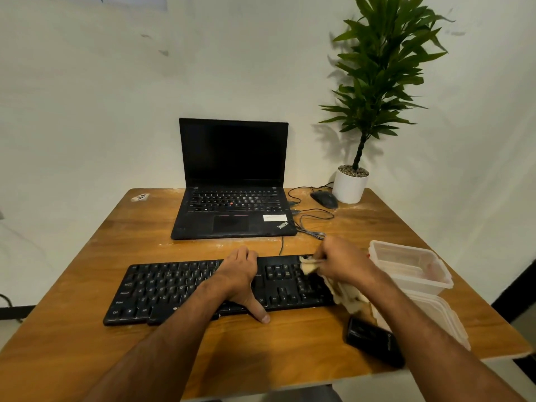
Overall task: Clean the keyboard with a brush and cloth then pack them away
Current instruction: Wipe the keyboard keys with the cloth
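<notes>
Black and full-sized, the keyboard lies across the lower middle of the frame on the wooden tabletop, its cable running up toward the laptop. The left hand lies flat on the keys just right of the keyboard's centre, fingers straight and reaching over the far edge, thumb stretched down past the near edge onto the wood. The right hand is over the keyboard's right end, at the number pad, with its fingers curled round a pale cream cloth. A bunched tip of the cloth sticks out at the fingers and touches the keys at the top right corner; the rest hangs under the wrist and trails over the keyboard's right edge onto the tabletop.

Just right of that hand, at the right side of the frame, stands a clear plastic box, open at the top, with what looks like its lid lying below it, partly hidden by the forearm. A small black object lies near the lower right, below the cloth; what it is cannot be told.

The laptop stands open with a dark screen in the middle of the frame; its palm rest reads "ThinkPad" at the lower right corner, beside a white sticker whose writing is too small to read. A black mouse and a potted plant sit at the upper right of the tabletop.
</notes>
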{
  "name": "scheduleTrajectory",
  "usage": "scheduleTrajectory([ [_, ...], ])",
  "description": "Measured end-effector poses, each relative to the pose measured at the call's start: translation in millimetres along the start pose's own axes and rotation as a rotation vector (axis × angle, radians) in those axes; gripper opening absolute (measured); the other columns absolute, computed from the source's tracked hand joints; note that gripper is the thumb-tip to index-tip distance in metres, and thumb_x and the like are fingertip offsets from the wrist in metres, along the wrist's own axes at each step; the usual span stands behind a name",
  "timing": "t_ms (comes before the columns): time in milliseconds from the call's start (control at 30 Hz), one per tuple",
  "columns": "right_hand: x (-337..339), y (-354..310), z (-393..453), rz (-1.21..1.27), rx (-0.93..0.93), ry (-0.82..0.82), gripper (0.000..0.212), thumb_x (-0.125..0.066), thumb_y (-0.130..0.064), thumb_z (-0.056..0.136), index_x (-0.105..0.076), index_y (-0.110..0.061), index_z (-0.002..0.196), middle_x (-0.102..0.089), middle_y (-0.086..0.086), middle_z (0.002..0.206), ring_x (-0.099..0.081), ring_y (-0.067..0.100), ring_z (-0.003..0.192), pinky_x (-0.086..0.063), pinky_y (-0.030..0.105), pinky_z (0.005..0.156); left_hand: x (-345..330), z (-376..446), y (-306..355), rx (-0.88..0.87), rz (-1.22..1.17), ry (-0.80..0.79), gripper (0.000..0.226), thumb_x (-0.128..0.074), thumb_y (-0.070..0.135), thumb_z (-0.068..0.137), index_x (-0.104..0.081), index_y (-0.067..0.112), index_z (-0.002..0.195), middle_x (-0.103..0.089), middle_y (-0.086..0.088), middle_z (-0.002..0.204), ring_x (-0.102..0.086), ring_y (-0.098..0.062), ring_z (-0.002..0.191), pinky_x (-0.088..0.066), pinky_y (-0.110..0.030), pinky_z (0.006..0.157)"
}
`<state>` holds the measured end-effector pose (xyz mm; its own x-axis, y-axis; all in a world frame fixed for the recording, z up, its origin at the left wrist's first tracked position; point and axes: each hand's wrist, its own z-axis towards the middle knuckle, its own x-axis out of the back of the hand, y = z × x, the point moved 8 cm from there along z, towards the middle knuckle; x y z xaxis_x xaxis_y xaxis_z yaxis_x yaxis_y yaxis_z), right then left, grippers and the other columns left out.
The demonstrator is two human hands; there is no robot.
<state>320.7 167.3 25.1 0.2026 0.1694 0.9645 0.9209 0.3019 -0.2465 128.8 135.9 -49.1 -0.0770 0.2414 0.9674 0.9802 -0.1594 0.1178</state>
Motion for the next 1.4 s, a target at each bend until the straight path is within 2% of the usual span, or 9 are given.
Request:
scheduleTrajectory([
  [167,-23.1,-20.9,-4.8,-0.001,0.092,0.033,0.026,-0.07,-0.007,0.089,-0.073,-0.018,0.111,-0.07,-0.004,0.119,-0.065,0.006,0.103,-0.054,0.018,0.082,1.5,-1.4,1.1,-0.003,0.01,-0.002,0.133,-0.088,0.076,0.052,-0.029,0.009,0.152,-0.035,-0.007,0.142,-0.036,-0.023,0.13,-0.036,-0.038,0.119],
  [333,-21.5,-7.7,-23.6,-0.12,0.107,-0.159,0.031,-0.072,-0.009,0.087,-0.073,-0.022,0.115,-0.063,-0.006,0.127,-0.059,0.013,0.116,-0.05,0.022,0.089,0.0,0.0,-0.4,-0.003,-0.01,0.002,0.134,-0.089,0.076,0.051,-0.03,0.009,0.151,-0.035,-0.007,0.141,-0.036,-0.023,0.13,-0.036,-0.039,0.119],
  [467,1.1,0.0,-8.0,-0.013,0.065,0.013,0.022,-0.074,-0.014,0.087,-0.075,-0.02,0.108,-0.071,-0.006,0.112,-0.059,0.002,0.088,-0.044,0.014,0.069,-0.9,0.6,-0.6,-0.003,-0.01,0.008,0.133,-0.089,0.076,0.05,-0.031,0.01,0.149,-0.035,-0.005,0.138,-0.037,-0.021,0.126,-0.038,-0.038,0.117],
  [533,3.3,-6.1,-0.8,0.061,0.069,0.094,0.022,-0.071,-0.012,0.089,-0.074,-0.021,0.109,-0.072,-0.006,0.111,-0.059,0.001,0.088,-0.047,0.015,0.073,-0.2,-0.2,-0.5,-0.004,-0.006,0.012,0.132,-0.088,0.077,0.05,-0.032,0.01,0.149,-0.036,-0.005,0.138,-0.037,-0.02,0.126,-0.039,-0.037,0.116],
  [767,-29.7,-30.0,-23.8,-0.025,0.299,-0.096,0.03,-0.066,-0.002,0.09,-0.074,-0.024,0.109,-0.062,-0.008,0.125,-0.056,0.006,0.119,-0.048,0.017,0.091,0.6,0.2,-0.9,0.004,-0.008,0.009,0.134,-0.089,0.076,0.05,-0.03,0.011,0.151,-0.035,-0.006,0.141,-0.036,-0.022,0.129,-0.037,-0.038,0.118],
  [933,-12.9,-9.1,-31.0,-0.094,0.245,-0.173,0.022,-0.068,-0.008,0.09,-0.075,-0.024,0.103,-0.063,-0.006,0.128,-0.059,0.01,0.119,-0.053,0.024,0.095,-1.3,0.9,-1.6,0.01,-0.033,-0.004,0.132,-0.09,0.075,0.05,-0.031,0.011,0.149,-0.035,-0.005,0.138,-0.036,-0.021,0.127,-0.038,-0.039,0.118],
  [1067,-14.6,-37.7,-37.3,-0.113,0.388,-0.085,0.034,-0.063,0.0,0.09,-0.075,-0.025,0.11,-0.062,-0.011,0.123,-0.051,0.002,0.116,-0.046,0.018,0.092,-1.2,1.4,-1.8,0.012,-0.03,-0.01,0.133,-0.09,0.074,0.05,-0.03,0.012,0.151,-0.035,-0.005,0.141,-0.036,-0.022,0.13,-0.037,-0.039,0.119],
  [1133,-25.8,-48.4,-39.1,-0.105,0.432,-0.097,0.036,-0.062,0.005,0.089,-0.075,-0.022,0.109,-0.063,-0.008,0.121,-0.054,0.004,0.116,-0.048,0.022,0.096,-0.1,1.3,-1.7,0.01,-0.033,-0.011,0.133,-0.09,0.074,0.051,-0.03,0.012,0.151,-0.035,-0.006,0.141,-0.036,-0.022,0.13,-0.037,-0.039,0.119],
  [1400,-12.9,-5.3,-36.2,-0.175,0.249,-0.161,0.018,-0.069,-0.009,0.089,-0.074,-0.022,0.101,-0.064,-0.004,0.12,-0.063,0.009,0.107,-0.056,0.028,0.09,-1.4,2.9,-2.8,0.008,-0.056,-0.04,0.131,-0.091,0.072,0.05,-0.031,0.013,0.15,-0.035,-0.006,0.142,-0.035,-0.022,0.131,-0.037,-0.041,0.119],
])
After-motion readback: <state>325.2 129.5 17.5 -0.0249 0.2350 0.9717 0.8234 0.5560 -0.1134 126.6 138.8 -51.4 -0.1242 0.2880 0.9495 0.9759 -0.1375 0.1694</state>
